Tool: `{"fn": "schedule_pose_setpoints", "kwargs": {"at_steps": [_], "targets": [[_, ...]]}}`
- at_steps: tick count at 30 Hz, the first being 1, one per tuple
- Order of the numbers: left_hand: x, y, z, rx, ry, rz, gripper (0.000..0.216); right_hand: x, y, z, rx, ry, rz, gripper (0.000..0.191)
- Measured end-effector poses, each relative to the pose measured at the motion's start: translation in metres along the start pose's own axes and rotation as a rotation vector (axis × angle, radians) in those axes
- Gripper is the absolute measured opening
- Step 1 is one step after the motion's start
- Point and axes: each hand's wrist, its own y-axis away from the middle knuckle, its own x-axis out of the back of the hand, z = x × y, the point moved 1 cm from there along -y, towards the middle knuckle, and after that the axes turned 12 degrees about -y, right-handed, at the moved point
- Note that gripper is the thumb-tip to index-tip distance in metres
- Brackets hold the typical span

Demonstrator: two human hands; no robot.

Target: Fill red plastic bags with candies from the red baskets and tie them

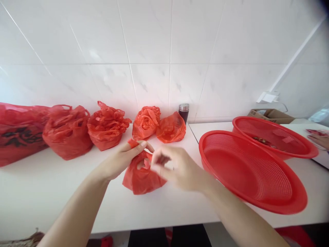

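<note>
In the middle of the table, a small red plastic bag [145,181] sits upright with its mouth gaping toward me. My left hand [125,156] is closed on the bag's upper left edge, with a bit of red film showing between thumb and fingers. Pale, reddish bits show inside the mouth, too unclear to name. My right hand [177,168] is at the bag's right side, slightly blurred, fingers curled in toward the thumb. Whatever the curled fingers hold, if anything, is hidden.
Several stuffed red bags, one here [109,128], line the wall, with a dark flask [183,111] beside them. Two red baskets, the near one [231,164] and the far one [275,133], stand right. Behind is a cardboard box [272,115]. Another person's hand [320,140] shows far right.
</note>
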Motion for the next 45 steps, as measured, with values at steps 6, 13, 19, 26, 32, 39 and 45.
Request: {"fn": "schedule_pose_setpoints", "kwargs": {"at_steps": [6, 13, 19, 26, 32, 39, 45], "targets": [[-0.008, 0.000, 0.005, -0.072, -0.330, -0.082, 0.018, 0.011, -0.005, 0.006, -0.029, 0.047, 0.147, 0.020], [-0.040, -0.008, -0.017, -0.160, -0.631, 0.580, 0.025, 0.006, -0.018, 0.071, -0.196, -0.380, 0.029, 0.032], [-0.052, 0.002, -0.032, -0.219, -0.628, 0.660, 0.025, -0.003, -0.007, 0.066, -0.229, -0.454, -0.027, 0.021], [-0.057, 0.039, -0.101, 0.196, -0.485, 0.578, 0.038, -0.003, 0.014, 0.128, -0.399, -0.227, 0.460, 0.031], [-0.082, 0.049, -0.138, 0.386, -0.237, 0.849, 0.041, -0.017, 0.018, 0.165, -0.402, 0.027, 0.612, 0.029], [-0.085, 0.009, -0.139, 0.423, -0.375, 0.912, 0.037, -0.058, 0.001, 0.169, -0.389, 0.320, 0.347, 0.025], [-0.054, -0.021, -0.169, 0.519, -0.557, 0.696, 0.031, -0.038, -0.022, 0.195, -0.566, 0.441, 0.337, 0.021]]}}
